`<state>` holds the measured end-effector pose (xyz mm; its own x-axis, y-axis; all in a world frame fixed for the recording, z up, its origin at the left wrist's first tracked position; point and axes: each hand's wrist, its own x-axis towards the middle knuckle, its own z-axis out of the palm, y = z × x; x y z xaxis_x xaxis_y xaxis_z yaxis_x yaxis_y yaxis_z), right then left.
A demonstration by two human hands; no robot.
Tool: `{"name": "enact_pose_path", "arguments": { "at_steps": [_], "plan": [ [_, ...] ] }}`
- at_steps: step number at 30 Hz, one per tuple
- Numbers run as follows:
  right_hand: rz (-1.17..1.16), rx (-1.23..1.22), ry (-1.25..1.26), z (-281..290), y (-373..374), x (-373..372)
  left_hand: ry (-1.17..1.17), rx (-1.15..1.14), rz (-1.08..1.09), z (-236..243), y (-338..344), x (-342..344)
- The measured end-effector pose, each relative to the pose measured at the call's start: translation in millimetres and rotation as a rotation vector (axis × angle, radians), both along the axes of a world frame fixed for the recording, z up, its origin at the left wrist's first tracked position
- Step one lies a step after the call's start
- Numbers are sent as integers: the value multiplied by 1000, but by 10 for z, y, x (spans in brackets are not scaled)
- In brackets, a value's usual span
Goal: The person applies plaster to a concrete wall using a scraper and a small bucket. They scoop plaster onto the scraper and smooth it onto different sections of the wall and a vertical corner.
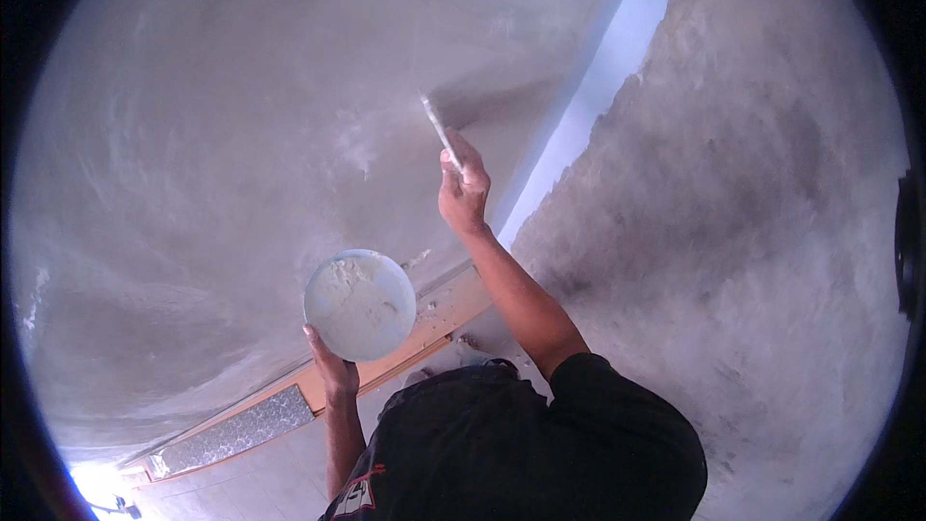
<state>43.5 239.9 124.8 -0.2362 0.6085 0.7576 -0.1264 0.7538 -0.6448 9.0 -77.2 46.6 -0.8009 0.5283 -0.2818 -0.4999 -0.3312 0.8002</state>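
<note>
My left hand [331, 357] grips a round, pale bowl [360, 307] at its lower left side, with pale paste smeared inside. My right hand [463, 183] is wrapped round a thin, pale tool [431, 118], perhaps a blade seen edge-on, pointing up and left in front of a mottled grey plastered wall [251, 116]. The tool casts a shadow on that wall; whether its tip touches the surface I cannot tell. A pale blue strip [617, 39] runs diagonally up the plaster, right of my right hand.
Another mottled grey wall surface [733, 183] lies to the right. Below the wall, orange-brown boards [453, 299] with scattered pale bits and a speckled grey panel [231, 431] run along the lower left, beside a light floor [260, 471]. Bright light shows at the far lower left.
</note>
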Motion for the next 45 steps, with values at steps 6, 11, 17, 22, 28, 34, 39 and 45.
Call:
{"name": "enact_pose_path", "arguments": {
  "at_steps": [6, 11, 17, 22, 28, 34, 39, 45],
  "plan": [
    [-134, -392, 80, 68, 257, -94, 9, -22, -1, 54, 57, 53],
    [-24, -175, 52, -368, -347, -337, 24, -51, 48, 57, 92, 64],
    [153, -64, -67, -591, -984, -487, 157, -281, 91, -81, 27, 83],
    [459, -239, -21, -519, -1070, -266, 19, -140, 129, -156, -41, 49],
    [321, -693, -175, -464, -823, 415, 90, -122, 16, -53, 15, 106],
    [113, -744, -277, -178, -988, 1031, 181, -196, -102, 85, -44, 97],
    [31, -714, -386, 75, -1339, 1416, 257, -239, -214, 174, -77, 55],
    [47, -660, -540, 265, -1614, 1483, 332, -274, -274, 181, -35, 37]
  ]
}}
